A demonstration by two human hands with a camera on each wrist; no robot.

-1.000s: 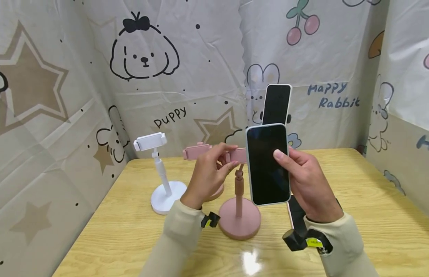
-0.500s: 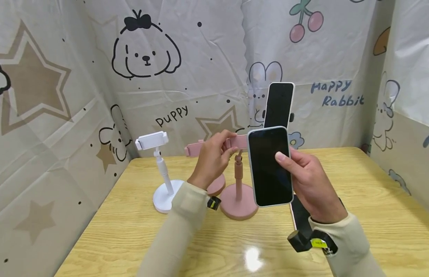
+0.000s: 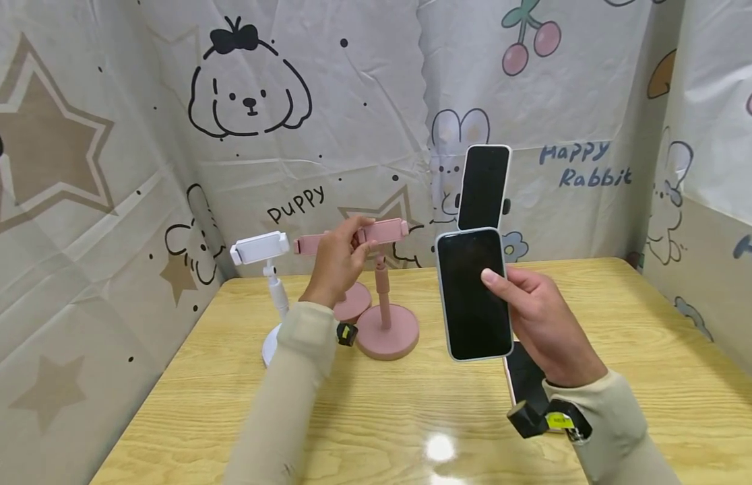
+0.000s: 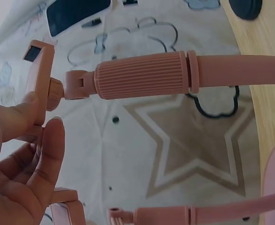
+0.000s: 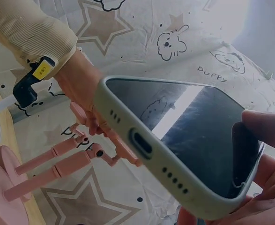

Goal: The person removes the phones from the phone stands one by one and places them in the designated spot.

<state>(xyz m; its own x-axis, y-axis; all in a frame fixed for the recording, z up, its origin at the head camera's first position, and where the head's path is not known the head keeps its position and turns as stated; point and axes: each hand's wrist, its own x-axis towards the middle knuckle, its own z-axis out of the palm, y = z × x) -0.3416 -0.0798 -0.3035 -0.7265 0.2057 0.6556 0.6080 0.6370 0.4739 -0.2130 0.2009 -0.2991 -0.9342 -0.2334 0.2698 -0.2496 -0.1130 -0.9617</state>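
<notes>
My left hand (image 3: 336, 266) pinches the left end of the clamp on a pink phone stand (image 3: 388, 333). In the left wrist view, thumb and fingers meet at the edge of that clamp (image 4: 42, 79), above its ribbed neck. My right hand (image 3: 542, 323) holds a smartphone (image 3: 470, 303) upright by its right side, thumb on the dark screen. The right wrist view shows the phone's pale case (image 5: 128, 136) with its charging port. A second pink phone stand (image 3: 354, 303) is close behind the first, partly hidden by my left hand.
A white phone stand (image 3: 259, 248) is at the left, its base partly behind my left sleeve. Behind the held phone, another phone (image 3: 485, 185) in a white case stands upright. One more phone (image 3: 524, 377) lies on the wooden table (image 3: 376, 431), partly under my right wrist.
My left hand has moved the pink phone stand back and to the left, up beside the second pink one. The right hand keeps the phone in nearly the same place.
</notes>
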